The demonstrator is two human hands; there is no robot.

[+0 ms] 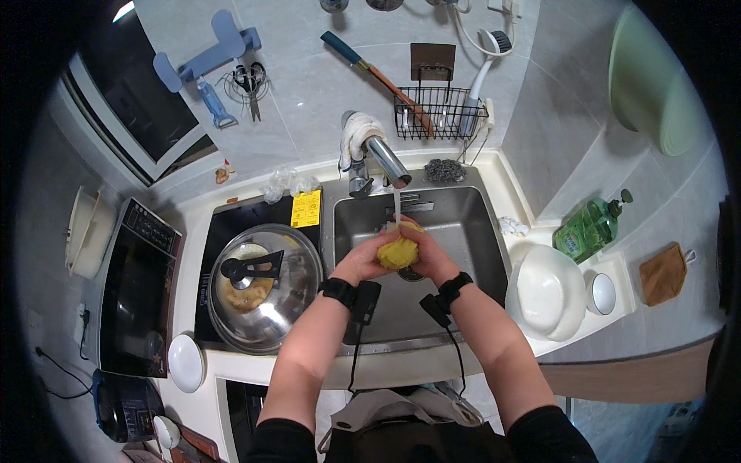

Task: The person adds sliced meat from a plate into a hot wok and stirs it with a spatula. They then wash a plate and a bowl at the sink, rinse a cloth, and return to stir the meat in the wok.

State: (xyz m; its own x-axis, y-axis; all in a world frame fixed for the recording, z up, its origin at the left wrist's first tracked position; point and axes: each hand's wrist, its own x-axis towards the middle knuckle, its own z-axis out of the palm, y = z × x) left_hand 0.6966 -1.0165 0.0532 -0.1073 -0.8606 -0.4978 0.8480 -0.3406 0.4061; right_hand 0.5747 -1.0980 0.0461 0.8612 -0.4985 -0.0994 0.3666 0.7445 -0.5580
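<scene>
Both my hands hold a crumpled yellow cloth or sponge [397, 254] over the stainless steel sink [463, 226]. My left hand [363, 256] grips its left side, and my right hand [433, 254] closes on the right side. A stream of water [397, 204] runs from the chrome faucet [389, 162] onto the cloth and fingers. Part of the cloth is hidden by my fingers. Below it, the sink drain [411, 274] shows partly. A white cloth [363, 130] is draped over the faucet's base.
Left of the sink, a lidded metal pan [295, 289] stands on the black cooktop [231, 217]. A steel wool scrubber [444, 171] lies behind the basin. To the right are a white basin [547, 292], a small white bowl [601, 294] and a green soap bottle [587, 230].
</scene>
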